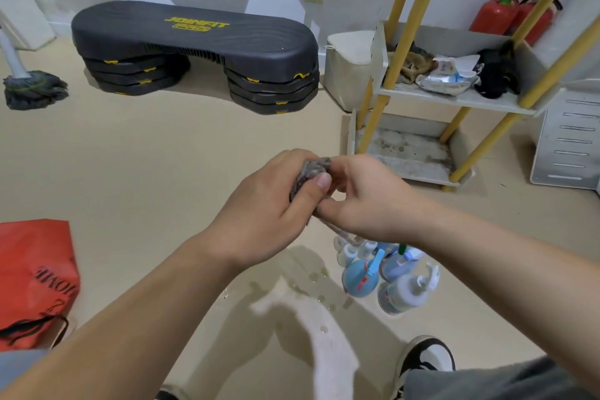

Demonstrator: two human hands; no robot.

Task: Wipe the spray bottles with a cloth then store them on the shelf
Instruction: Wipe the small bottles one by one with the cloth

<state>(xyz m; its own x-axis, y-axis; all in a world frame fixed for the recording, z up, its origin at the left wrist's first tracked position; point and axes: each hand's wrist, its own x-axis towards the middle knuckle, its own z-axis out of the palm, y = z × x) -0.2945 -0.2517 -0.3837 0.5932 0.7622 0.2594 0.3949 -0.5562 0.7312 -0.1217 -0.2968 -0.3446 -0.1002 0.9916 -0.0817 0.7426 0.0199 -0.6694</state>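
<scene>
Both hands meet above the floor [162, 146]: the left hand [259, 208] and the right hand [367, 201] each curl their fingers round a bunched grey cloth [314, 168], the left thumb pressed on it. Spray bottles [389, 276] stand clustered on the floor below the right wrist, near a yellow-posted shelf [461, 102]. Droplets [319, 299] spot the floor beside them.
</scene>
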